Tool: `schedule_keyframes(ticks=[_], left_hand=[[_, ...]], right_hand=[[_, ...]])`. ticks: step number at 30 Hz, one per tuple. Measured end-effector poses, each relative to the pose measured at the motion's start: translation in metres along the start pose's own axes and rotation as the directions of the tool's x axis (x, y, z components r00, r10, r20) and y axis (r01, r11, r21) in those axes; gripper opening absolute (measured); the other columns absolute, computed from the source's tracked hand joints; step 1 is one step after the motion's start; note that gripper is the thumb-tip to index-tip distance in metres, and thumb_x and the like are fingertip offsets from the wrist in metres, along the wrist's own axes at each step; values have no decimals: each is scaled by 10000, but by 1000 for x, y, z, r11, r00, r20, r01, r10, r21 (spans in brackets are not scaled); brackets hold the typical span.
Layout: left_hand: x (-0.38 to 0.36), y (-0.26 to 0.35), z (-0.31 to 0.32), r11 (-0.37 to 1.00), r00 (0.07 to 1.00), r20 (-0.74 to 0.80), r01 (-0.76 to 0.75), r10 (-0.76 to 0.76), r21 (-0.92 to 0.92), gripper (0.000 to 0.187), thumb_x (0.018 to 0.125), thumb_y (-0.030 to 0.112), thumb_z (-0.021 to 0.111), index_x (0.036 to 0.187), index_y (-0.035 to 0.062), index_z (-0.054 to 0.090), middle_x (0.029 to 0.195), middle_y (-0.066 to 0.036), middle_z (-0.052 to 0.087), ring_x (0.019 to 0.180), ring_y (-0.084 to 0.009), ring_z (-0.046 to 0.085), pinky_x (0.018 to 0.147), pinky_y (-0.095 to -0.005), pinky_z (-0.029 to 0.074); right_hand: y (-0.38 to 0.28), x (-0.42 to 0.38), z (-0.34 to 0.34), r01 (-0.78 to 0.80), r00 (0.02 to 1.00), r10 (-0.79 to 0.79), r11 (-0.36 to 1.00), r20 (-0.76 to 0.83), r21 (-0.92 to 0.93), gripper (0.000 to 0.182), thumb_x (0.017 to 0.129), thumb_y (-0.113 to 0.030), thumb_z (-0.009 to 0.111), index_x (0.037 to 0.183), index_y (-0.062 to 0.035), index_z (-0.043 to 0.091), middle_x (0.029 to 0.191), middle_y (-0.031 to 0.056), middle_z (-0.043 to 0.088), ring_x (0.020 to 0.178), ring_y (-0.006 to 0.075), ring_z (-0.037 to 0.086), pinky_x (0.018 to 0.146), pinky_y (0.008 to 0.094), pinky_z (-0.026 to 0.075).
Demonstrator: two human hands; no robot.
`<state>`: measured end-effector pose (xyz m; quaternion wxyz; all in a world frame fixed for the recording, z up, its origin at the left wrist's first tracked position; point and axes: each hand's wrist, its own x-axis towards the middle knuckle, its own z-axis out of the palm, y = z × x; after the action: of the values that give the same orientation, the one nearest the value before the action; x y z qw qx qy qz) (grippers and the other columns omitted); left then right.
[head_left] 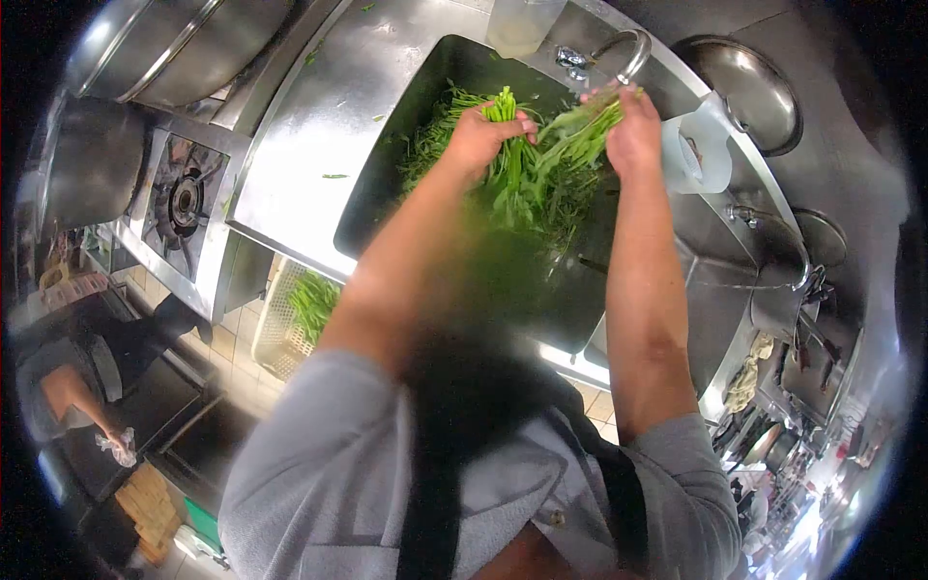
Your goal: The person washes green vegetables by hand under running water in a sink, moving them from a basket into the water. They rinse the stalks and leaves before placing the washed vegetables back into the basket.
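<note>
Over a deep metal sink (377,184), my left hand (480,140) is closed around a bunch of leafy greens (509,159), its cut stems poking up above the fist. My right hand (633,130) grips a second bunch of greens (580,135) by the stems, close to the tap (633,58). The leaves of both bunches hang toward each other between the hands. More loose greens (440,121) lie in the sink below. A blurred patch hides part of the sink's near side.
A translucent plastic jug (698,150) stands right of my right hand; a clear container (522,24) is at the sink's back edge. A white basket of greens (280,324) sits on the floor, lower left. A gas burner (186,198) is left. Another person's hand (116,435) holds a crumpled cloth or plastic.
</note>
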<state>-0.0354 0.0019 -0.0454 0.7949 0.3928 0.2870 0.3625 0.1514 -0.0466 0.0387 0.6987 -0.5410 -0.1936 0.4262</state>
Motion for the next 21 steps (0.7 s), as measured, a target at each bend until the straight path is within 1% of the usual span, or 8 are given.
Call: schedule_keyframes(ticks=[2,6,8,9,12,17,19,21], left_hand=[[-2,0,-4,996,1000,5,13,-13,89,244,816,88,713,1008,-1,590,892,-124,687,859,-215,658,812,-337,505],[0,1,10,1000,1000,28,8,-8,30,269,764,26,752,981,-16,598,885,-116,694,776,-189,669,766,-315,516],[2,1,15,984,996,83,-47,33,174,342,750,38,773,1042,-17,604,917,-105,695,814,-171,661,787,-302,503],[-2,5,19,994,997,81,3,-12,111,398,743,53,789,1086,-22,602,931,-89,694,847,-152,646,817,-300,487],[-4,7,19,989,1000,3,-4,3,148,421,736,50,797,1099,-28,599,931,-75,693,840,-140,638,813,-292,484],[-11,17,25,976,1000,-7,-7,8,219,401,725,59,811,1068,-22,619,928,-71,691,814,-136,636,772,-293,498],[-12,15,29,961,1000,-7,-6,8,275,381,723,62,814,1047,-16,629,922,-71,690,810,-136,636,761,-295,500],[-11,14,30,965,998,-67,26,-9,262,330,726,70,813,1002,6,644,899,-60,686,806,-134,630,760,-298,498]], right_hand=[[8,14,-15,60,998,-60,998,2,13,280,974,-293,552,953,-14,569,758,52,552,613,156,534,619,320,519],[7,-8,3,88,983,44,738,177,-669,343,894,-334,656,993,-7,629,721,15,584,595,126,549,558,282,460],[31,-8,4,269,907,63,675,417,-687,337,883,-311,652,1004,3,655,759,33,630,619,126,574,555,288,461],[35,-6,5,182,907,152,700,393,-691,319,869,-302,649,985,-6,661,785,53,649,618,136,580,559,291,462],[37,-5,0,92,971,77,752,226,-653,298,863,-289,648,986,-17,665,768,46,641,609,128,573,553,290,457],[28,-7,3,14,970,158,723,184,-691,281,865,-276,652,995,-29,686,827,56,669,663,144,595,611,289,483],[35,-10,3,361,913,-80,618,400,-699,247,879,-249,641,981,-34,705,900,64,694,683,140,584,677,282,487],[35,-9,2,360,920,-123,647,373,-672,233,880,-240,643,976,-40,713,911,53,702,687,134,576,697,280,483]])
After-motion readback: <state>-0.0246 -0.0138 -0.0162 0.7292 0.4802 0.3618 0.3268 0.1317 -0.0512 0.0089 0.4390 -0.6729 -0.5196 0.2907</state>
